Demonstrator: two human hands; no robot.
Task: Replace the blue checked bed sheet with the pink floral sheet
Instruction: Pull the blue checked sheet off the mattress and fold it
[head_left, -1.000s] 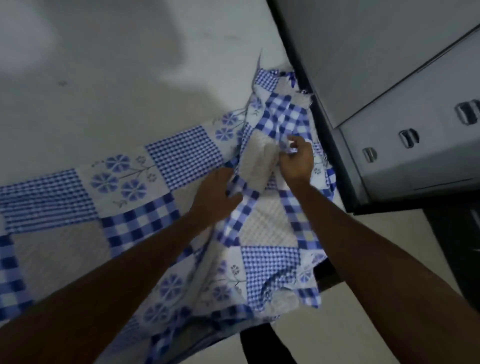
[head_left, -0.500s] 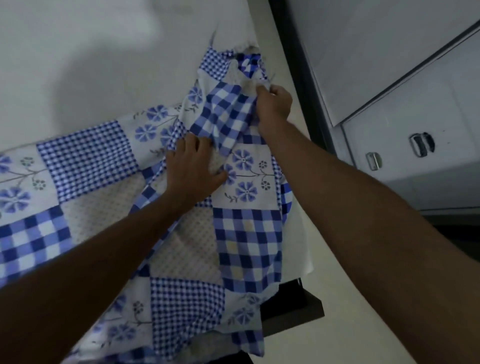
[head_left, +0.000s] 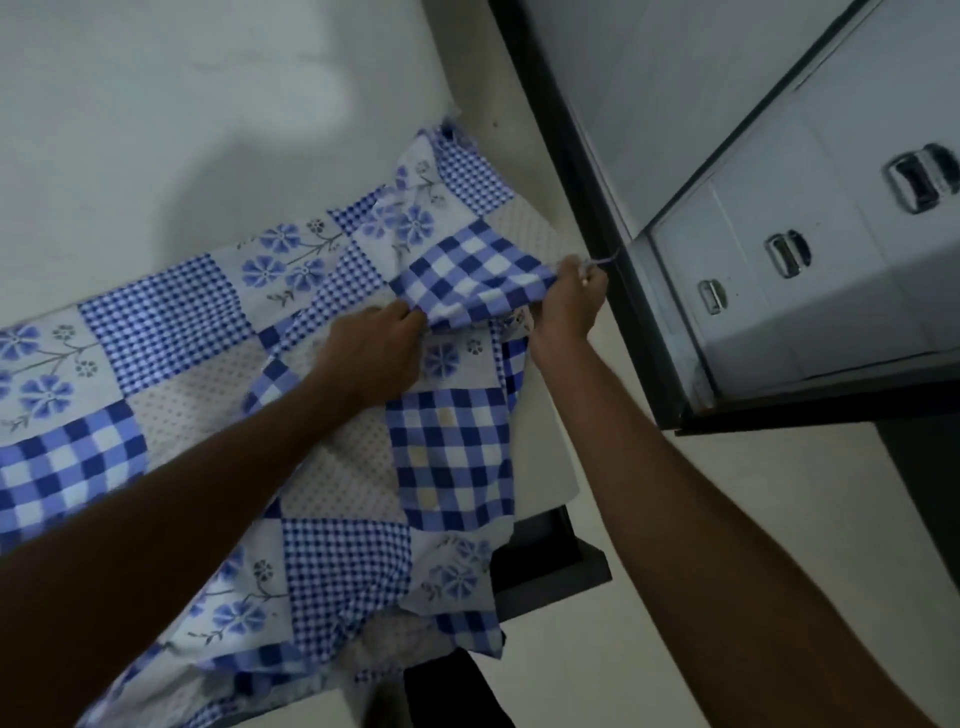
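Head view: the blue checked bed sheet (head_left: 452, 457) lies rumpled across the near part of the bed. It is a patchwork of large checks, fine checks, blue flower squares and dotted cream squares. Its near edge hangs off the corner of the bed over the dark bed frame (head_left: 550, 566). Beyond the sheet the white mattress (head_left: 156, 130) is bare.

The left hand (head_left: 374, 353) has its fingers curled into a gathered fold of the sheet and grips it. The right hand (head_left: 569, 304) pinches the sheet's edge at the right side of the mattress, and a loose thread sticks out above the fingers. A large-check panel is raised and stretched between the two hands.

To the right, across a strip of pale floor (head_left: 649, 519), stands a grey metal cabinet (head_left: 831, 322) with recessed handles (head_left: 787, 254) on its doors.
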